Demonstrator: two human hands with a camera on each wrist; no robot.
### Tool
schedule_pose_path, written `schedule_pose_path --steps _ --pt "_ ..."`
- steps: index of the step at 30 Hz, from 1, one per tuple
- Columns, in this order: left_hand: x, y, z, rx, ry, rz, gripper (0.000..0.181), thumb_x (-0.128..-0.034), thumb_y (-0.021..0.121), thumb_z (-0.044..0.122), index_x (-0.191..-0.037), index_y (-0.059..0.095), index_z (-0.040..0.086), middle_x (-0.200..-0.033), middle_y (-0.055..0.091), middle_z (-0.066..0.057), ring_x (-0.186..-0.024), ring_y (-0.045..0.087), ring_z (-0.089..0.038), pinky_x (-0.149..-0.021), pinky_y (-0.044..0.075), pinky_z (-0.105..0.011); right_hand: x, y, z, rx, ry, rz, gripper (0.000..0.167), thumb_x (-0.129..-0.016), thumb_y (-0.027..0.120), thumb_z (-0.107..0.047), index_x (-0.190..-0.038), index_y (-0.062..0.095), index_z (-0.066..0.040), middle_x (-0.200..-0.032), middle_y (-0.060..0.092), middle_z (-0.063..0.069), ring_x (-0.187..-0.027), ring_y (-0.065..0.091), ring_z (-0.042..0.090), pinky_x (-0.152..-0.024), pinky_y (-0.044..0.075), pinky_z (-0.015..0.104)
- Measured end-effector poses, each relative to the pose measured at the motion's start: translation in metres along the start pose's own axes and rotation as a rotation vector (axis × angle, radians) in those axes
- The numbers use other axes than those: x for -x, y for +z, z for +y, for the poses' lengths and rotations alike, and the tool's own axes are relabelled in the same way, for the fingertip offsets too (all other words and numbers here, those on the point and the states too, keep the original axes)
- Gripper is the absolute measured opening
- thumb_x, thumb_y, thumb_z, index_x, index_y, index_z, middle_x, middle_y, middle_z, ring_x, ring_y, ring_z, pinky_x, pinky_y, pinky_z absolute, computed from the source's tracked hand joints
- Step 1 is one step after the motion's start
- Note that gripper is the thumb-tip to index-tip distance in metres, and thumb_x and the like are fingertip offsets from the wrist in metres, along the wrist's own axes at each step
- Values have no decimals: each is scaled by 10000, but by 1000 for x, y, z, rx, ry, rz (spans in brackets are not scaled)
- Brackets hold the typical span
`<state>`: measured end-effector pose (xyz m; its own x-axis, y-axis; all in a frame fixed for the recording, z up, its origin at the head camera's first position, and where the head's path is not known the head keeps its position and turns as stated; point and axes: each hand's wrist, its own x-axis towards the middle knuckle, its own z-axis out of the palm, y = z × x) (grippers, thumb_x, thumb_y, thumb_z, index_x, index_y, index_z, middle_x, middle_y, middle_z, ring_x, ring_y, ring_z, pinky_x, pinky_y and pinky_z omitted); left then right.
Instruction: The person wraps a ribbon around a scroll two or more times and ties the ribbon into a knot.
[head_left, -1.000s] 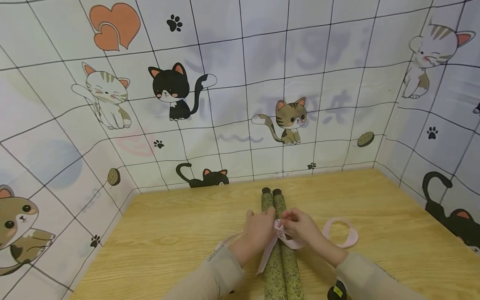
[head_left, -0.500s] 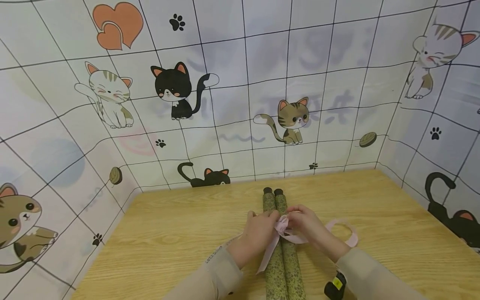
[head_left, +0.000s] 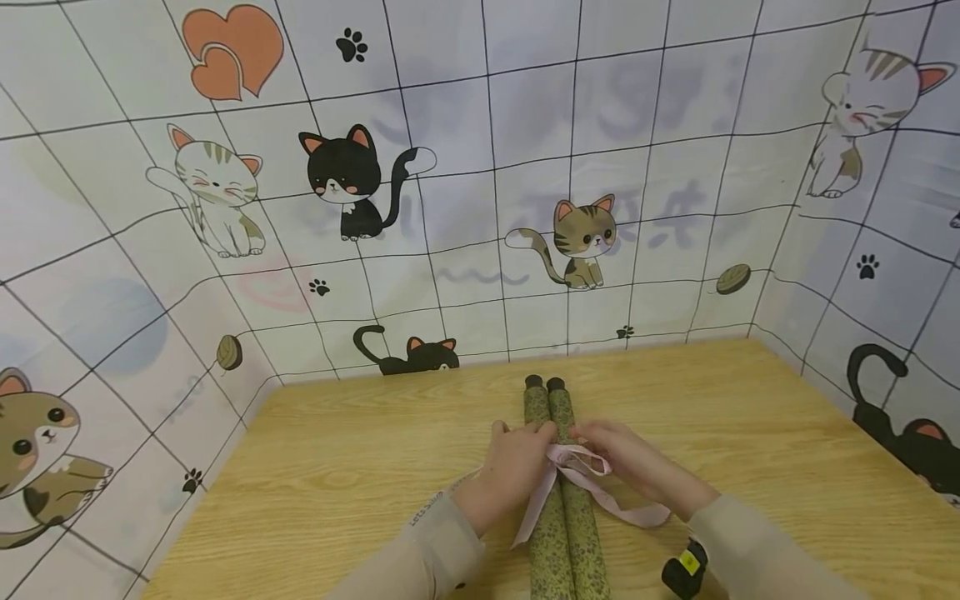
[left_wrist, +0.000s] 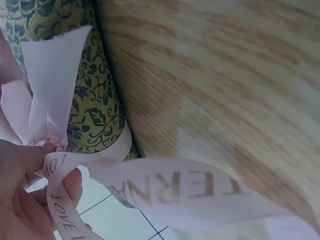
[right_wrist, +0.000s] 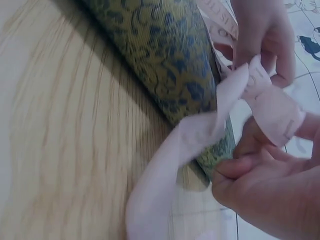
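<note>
Two rolled scrolls point(head_left: 551, 533) in green-gold patterned fabric with black end knobs lie side by side. A pink ribbon point(head_left: 538, 508) with gold lettering goes round them and is knotted on top. My left hand point(head_left: 513, 467) pinches the ribbon at the knot; in the left wrist view a lettered length passes over its fingers. A ribbon loop point(right_wrist: 280, 115) stands out from the knot beside my right hand point(right_wrist: 275, 185). Its thumb and fingers are curled close to that loop; whether they pinch ribbon is hidden. One ribbon tail point(right_wrist: 150, 200) hangs down to the right.
The scrolls lie on a wood-grain table point(head_left: 360, 467). Cat-print walls point(head_left: 465, 167) enclose it at the back and both sides. A black object with a yellow patch point(head_left: 684, 571) sits beneath the right sleeve.
My right hand has shifted slightly right of the knot. An open loop now shows there, and the right ribbon tail has dropped from its round curl nearer the scrolls. The left hand stays put.
</note>
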<state>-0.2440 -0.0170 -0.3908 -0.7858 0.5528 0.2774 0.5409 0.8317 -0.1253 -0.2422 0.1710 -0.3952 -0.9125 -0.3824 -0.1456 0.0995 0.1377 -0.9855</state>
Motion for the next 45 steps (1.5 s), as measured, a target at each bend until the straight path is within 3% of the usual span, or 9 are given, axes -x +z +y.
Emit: schedule_pose_path --steps 7,12,15,18,23,30,35,39,45 --pt "-1 -3 -3 30 -9 -30 85 -899 622 269 -950 561 237 -861 656 79 -708 586 -78 -613 285 -312 9 -12 0 77 26 -32 594 -993 398 -394 -1389 352 47 -1055 560 119 -939 533 200 -860 412 426" --pt "-1 -5 -10 106 -41 -83 96 -937 545 314 -969 584 233 -801 638 81 -679 567 -106 -651 307 -352 14 -24 2 -63 -67 -21 413 -998 417 -290 -1322 439 -35 -800 491 -29 -888 496 171 -899 364 432" --pt "1 -6 -15 138 -48 -120 149 -912 567 337 -1032 591 253 -773 625 95 -705 542 -131 -715 347 -397 17 -29 3 -201 -136 -27 241 -995 404 -166 -1196 531 -123 -873 533 -43 -903 530 140 -935 403 387" --pt "3 -4 -21 164 -60 -136 222 -889 600 359 -1090 600 265 -771 626 103 -752 548 -146 -799 366 -449 20 -31 5 -282 -197 -27 272 -958 400 -38 -1128 572 -162 -948 536 -23 -931 544 120 -943 435 343" --pt "10 -1 -33 293 -38 -136 236 -918 582 373 -1098 625 227 -671 609 139 -694 589 -73 -880 364 -514 22 -31 7 -257 -216 20 295 -920 466 -1 -1160 560 -145 -989 458 11 -922 500 112 -883 452 304" --pt "20 -8 -53 524 59 -137 178 -936 563 272 -970 684 146 -659 626 127 -626 581 1 -731 494 -243 26 -30 9 -253 -166 107 220 -937 528 -84 -1152 526 -131 -1036 493 5 -898 524 104 -850 457 277" --pt "27 -11 -66 637 26 -174 226 -953 533 256 -955 708 112 -641 611 103 -641 587 -61 -650 471 -213 27 -33 10 -344 -196 80 213 -947 482 -29 -1124 523 -140 -1058 507 20 -947 561 111 -872 469 257" --pt "32 -11 -73 677 -3 -191 224 -952 538 239 -1002 706 100 -695 635 73 -666 582 -67 -611 455 -236 29 -35 11 -260 -154 107 226 -958 497 -95 -1183 493 -116 -1049 479 16 -835 512 83 -769 455 250" --pt "39 -7 -85 705 -48 -192 227 -943 555 253 -977 709 90 -732 650 52 -716 597 -77 -676 487 -280 34 -38 10 -56 -70 223 534 -954 543 -229 -1354 366 78 -1073 503 0 -824 474 80 -752 451 282"
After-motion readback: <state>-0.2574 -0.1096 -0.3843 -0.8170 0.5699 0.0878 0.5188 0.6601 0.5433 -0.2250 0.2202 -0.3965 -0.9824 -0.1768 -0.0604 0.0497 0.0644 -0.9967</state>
